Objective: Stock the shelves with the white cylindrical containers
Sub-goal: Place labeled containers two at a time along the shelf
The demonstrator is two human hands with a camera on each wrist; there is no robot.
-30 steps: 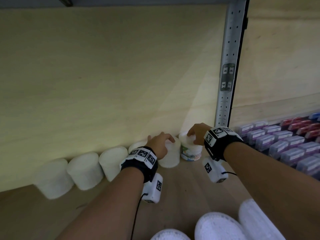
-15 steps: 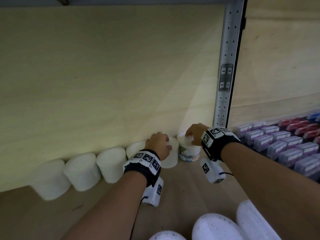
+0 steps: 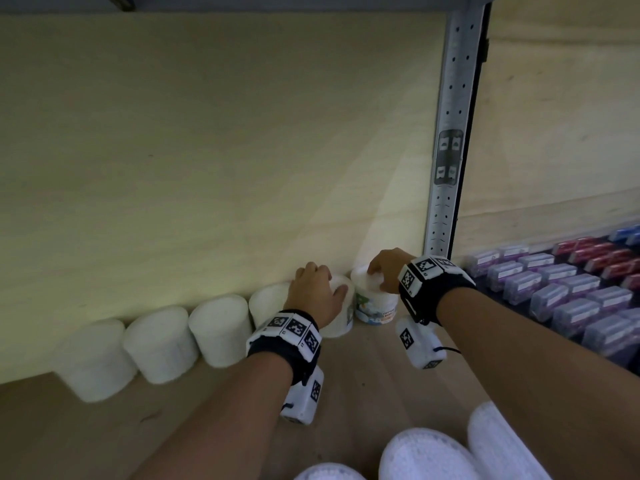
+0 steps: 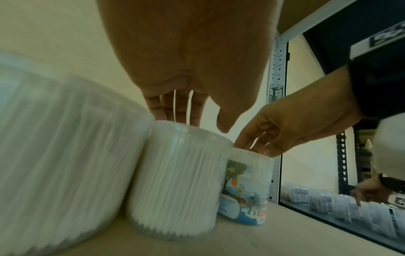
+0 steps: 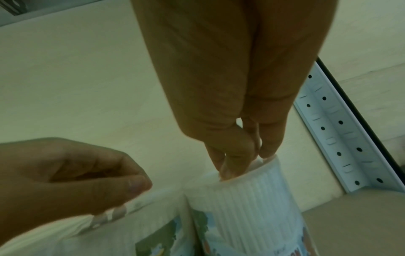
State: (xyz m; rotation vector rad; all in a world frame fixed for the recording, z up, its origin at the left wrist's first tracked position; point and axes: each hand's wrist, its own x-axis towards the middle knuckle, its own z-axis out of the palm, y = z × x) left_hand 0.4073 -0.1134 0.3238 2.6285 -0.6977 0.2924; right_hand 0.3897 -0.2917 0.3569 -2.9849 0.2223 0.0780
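On the shelf (image 3: pixel 381 375), each hand grips a container top from above.

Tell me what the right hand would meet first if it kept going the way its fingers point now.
The right hand points down onto the labelled tub, its fingertips apparently already at the tub's top. Pushed past that, it would likely meet the wooden back panel close behind; depth there is unclear.
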